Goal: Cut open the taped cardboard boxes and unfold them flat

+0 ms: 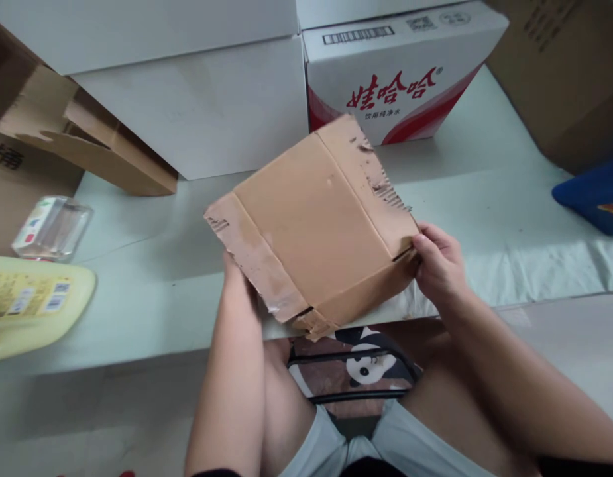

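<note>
Head view: the right hand (438, 262) grips the cardboard box (313, 225) at its 4 o'clock corner, thumb on the top face and fingers curled round the edge. The left hand (235, 275) is almost wholly hidden behind the box's 8 o'clock side; only the wrist and the heel of the hand show, so it seems to support the box from beneath, but whether its fingers are closed on it cannot be made out. The box is held tilted above the near edge of the table (152, 285), its brown face towards the camera, with torn strips of paper along two flaps and a ragged corner at 6 o'clock.

Below the box, between the person's knees, a stool seat with a panda print (368, 364) is partly covered by the box and the legs.

At 12 o'clock from the box stands a white carton with red characters (400, 79), its top cut off by the frame. At 11 o'clock is a large plain white box (197, 99), and at 10 o'clock an open brown carton flap (87, 142). At 9 o'clock lie a clear plastic packet (52, 228), blurred, and a yellow bottle (30, 305) cut off by the left edge; its label is unreadable. At 3 o'clock a blue object (592, 195) is cropped by the right edge.
</note>
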### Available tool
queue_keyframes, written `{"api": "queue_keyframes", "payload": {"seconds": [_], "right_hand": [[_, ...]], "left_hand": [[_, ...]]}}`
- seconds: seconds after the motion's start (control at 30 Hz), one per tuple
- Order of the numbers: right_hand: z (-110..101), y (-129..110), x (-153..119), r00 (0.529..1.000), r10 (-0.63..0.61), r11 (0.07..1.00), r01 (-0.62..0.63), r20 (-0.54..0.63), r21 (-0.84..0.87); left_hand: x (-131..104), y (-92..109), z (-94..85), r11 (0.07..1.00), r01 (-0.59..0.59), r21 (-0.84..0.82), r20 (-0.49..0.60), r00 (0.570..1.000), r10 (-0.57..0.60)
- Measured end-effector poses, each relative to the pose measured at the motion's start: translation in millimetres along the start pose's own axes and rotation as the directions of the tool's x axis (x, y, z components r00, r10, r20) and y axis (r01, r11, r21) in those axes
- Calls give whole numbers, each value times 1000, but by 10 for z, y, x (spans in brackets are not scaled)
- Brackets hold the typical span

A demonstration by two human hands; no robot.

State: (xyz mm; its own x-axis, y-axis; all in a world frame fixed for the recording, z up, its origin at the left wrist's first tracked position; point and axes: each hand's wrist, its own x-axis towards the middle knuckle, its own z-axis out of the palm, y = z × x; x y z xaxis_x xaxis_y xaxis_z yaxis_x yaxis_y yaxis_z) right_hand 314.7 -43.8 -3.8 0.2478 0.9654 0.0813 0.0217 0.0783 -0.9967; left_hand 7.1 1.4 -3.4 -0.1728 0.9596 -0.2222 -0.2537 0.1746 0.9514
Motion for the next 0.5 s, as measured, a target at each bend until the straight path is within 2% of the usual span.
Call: {"api": "queue_keyframes", "payload": {"seconds": [0.07, 0.13, 0.2, 0.27, 0.33, 0.4, 0.47, 0.5], "right_hand": [[-3, -10, 14, 999, -14, 996, 10, -37, -91], [-10, 6, 35, 996, -44, 985, 31, -74, -172], [-21, 48, 66, 991, -77, 974, 52, -105, -221], [-24, 92, 100, 983, -84, 981, 53, -165, -188], [-13, 110, 123, 981, 2, 999, -12, -192, -52], [10, 92, 125, 985, 159, 983, -152, -67, 106], [36, 50, 112, 952, 282, 937, -300, 120, 178], [49, 25, 102, 935, 311, 921, -341, 171, 190]], "left_hand": [[-46, 104, 35, 997, 31, -77, -28, 999, -33], [-73, 190, 81, 981, 49, -187, 19, 999, -47], [-78, 236, 108, 962, 16, -273, 54, 999, -1], [-66, 247, 107, 956, -39, -291, 33, 998, 51], [-45, 243, 92, 959, -59, -276, -12, 998, 58], [-23, 246, 86, 964, -62, -257, -51, 997, 51], [-8, 260, 95, 963, -121, -242, -89, 991, 102], [-2, 267, 102, 958, -159, -238, -93, 986, 141]]}}
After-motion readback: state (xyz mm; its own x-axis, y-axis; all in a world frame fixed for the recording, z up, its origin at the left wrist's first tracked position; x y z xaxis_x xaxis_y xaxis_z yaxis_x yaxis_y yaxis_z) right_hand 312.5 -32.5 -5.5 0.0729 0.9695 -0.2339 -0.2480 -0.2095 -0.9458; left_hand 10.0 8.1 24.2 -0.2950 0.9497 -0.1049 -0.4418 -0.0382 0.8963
